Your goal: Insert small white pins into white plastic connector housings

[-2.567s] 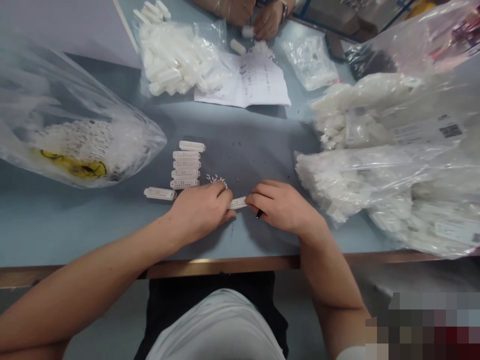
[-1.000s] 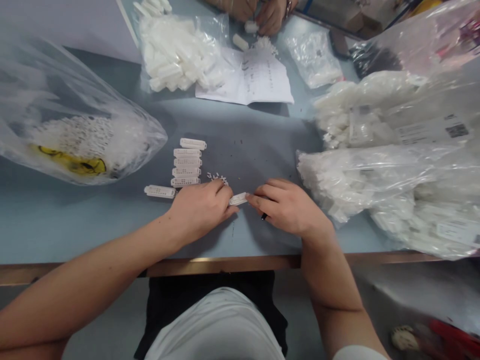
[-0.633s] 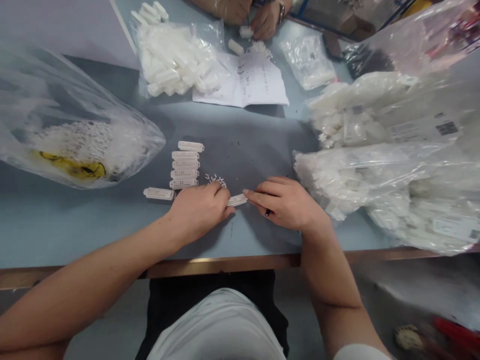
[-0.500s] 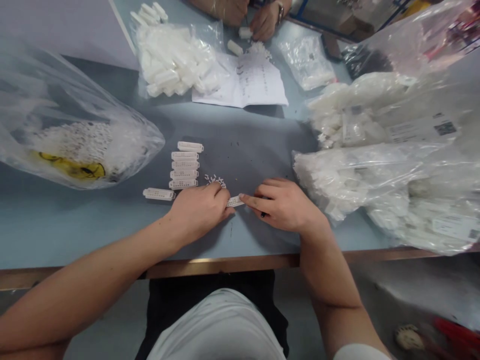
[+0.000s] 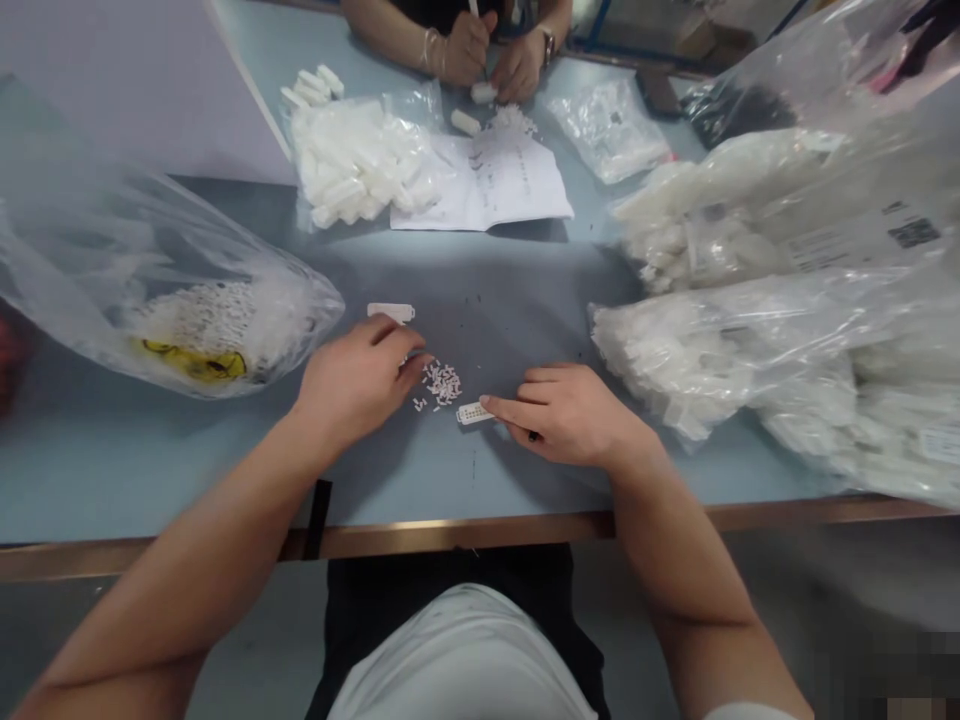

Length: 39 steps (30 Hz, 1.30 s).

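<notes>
My right hand (image 5: 566, 415) has its index fingertip on the right end of a small white plastic strip with rows of holes (image 5: 472, 413), its other fingers curled. A small black tip (image 5: 533, 436) shows under those fingers; the rest of it is hidden. My left hand (image 5: 360, 375) hovers over the left side of the table, thumb and index finger a little apart. It covers most of a row of similar strips, and one white strip (image 5: 391, 312) shows just beyond it. A loose pile of tiny white pieces (image 5: 442, 382) lies right of the left fingertips.
A clear bag of small parts with a yellow patch (image 5: 202, 330) lies left. Several filled plastic bags (image 5: 675, 360) crowd the right. Beyond are a bag of white cylinders (image 5: 360, 165), a paper sheet (image 5: 517, 185) and a co-worker's hands (image 5: 491, 60) holding a white piece.
My left hand has left the strip under my right finger and moved left and away from me, over the row of strips, uncovering the pile of tiny pieces. My right hand stays. The view has shifted slightly.
</notes>
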### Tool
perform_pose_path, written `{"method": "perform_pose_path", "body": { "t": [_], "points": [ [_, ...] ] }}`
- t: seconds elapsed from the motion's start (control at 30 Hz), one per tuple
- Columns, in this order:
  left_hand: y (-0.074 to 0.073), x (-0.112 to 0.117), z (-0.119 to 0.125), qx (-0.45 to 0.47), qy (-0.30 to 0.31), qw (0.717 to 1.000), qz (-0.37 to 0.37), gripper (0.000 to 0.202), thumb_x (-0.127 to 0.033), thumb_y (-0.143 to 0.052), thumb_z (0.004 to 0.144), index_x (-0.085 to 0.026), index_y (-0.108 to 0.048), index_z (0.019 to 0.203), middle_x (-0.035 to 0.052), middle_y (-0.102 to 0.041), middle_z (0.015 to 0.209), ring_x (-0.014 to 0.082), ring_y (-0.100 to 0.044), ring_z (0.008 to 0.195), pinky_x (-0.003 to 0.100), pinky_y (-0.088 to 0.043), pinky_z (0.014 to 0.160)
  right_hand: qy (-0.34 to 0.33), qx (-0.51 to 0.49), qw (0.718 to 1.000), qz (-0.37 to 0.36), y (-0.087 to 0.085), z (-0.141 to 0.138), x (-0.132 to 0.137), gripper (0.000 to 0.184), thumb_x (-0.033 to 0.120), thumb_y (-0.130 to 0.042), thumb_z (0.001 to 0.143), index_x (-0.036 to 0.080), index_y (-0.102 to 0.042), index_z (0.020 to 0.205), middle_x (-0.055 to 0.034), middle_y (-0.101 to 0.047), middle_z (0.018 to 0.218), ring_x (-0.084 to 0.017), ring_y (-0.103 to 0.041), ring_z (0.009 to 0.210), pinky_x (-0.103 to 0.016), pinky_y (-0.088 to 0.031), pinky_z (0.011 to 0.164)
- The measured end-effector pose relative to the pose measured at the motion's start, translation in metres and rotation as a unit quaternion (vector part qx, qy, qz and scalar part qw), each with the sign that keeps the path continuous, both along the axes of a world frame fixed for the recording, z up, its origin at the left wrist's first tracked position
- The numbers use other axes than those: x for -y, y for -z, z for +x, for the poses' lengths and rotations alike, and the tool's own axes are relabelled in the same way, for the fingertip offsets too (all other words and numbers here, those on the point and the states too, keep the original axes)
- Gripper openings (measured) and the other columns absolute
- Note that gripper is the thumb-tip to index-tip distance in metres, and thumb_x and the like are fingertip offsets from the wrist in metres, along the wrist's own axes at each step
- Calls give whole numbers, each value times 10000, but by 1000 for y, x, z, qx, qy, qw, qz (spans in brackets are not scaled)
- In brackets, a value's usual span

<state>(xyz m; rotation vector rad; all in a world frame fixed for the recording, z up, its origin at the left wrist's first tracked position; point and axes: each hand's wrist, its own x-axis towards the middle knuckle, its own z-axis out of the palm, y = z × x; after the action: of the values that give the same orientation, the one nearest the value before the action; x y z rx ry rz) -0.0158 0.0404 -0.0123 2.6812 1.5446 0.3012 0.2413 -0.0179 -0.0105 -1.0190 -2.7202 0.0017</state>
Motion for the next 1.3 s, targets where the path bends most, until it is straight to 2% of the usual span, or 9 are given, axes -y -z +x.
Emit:
{"method": "perform_pose_path", "body": {
  "t": [0.13,0.23,0.53,0.67,0.77,0.87,0.97,1.1,1.3],
  "points": [
    [0,-1,5,-64,81,995,-2,259,-266,-458,970,-227,-713,968,63,-690,972,259,-604,1008,366,-487,781,0,22,999,-36,-1,-4,1,256,216,-557,904,234,-718,1101,-2,-609,630,-141,-445,604,-300,-259,594],
    [1,4,15,-89,137,986,4,254,-192,-462,952,-230,-713,966,60,-702,985,269,-574,982,405,-481,788,10,18,999,-46,-2,-6,1,222,216,-556,894,239,-735,1023,-4,-625,643,-145,-463,616,-305,-273,604],
    [5,5,27,-88,163,982,20,196,-165,-516,903,-218,-675,800,67,-670,793,272,-568,938,403,-474,737,36,0,999,-11,-2,-7,0,220,176,-526,879,203,-740,920,-8,-617,616,-147,-462,604,-307,-280,590],
    [7,4,26,-28,140,990,8,243,-207,-463,936,-182,-700,891,92,-682,862,268,-588,959,406,-490,816,67,-44,997,22,4,-5,-1,248,177,-501,911,195,-731,1003,0,-606,617,-145,-475,621,-292,-305,589],
    [1,6,27,101,78,989,-77,254,-282,-475,946,-176,-704,977,73,-704,934,226,-615,936,360,-495,838,109,-107,987,39,8,-9,-3,226,179,-507,934,202,-710,1032,-15,-664,729,-147,-521,694,-279,-350,620],
    [-12,12,29,224,-12,946,-233,281,-415,-529,924,-204,-707,975,12,-721,865,162,-627,770,275,-492,699,131,-158,978,37,11,-18,-3,171,193,-522,942,220,-690,959,-36,-696,872,-152,-547,780,-271,-386,656],
    [-21,18,32,289,-36,899,-327,286,-438,-555,903,-204,-711,956,-3,-731,860,145,-629,762,244,-486,682,120,-202,971,42,12,-25,-3,140,219,-533,950,217,-661,894,-41,-691,887,-151,-543,779,-274,-425,694],
    [-23,23,35,321,-41,880,-348,272,-412,-567,888,-187,-714,936,6,-730,843,142,-619,749,253,-494,705,114,-242,963,40,15,-27,-2,117,211,-542,945,221,-655,916,-49,-685,878,-160,-562,779,-306,-471,735],
    [-21,22,33,310,-46,880,-357,274,-418,-571,886,-194,-721,933,-9,-719,786,126,-601,687,239,-470,650,97,-242,965,26,18,-25,-1,122,192,-527,930,218,-646,929,-50,-676,884,-161,-549,798,-320,-480,742]
  ]
}}
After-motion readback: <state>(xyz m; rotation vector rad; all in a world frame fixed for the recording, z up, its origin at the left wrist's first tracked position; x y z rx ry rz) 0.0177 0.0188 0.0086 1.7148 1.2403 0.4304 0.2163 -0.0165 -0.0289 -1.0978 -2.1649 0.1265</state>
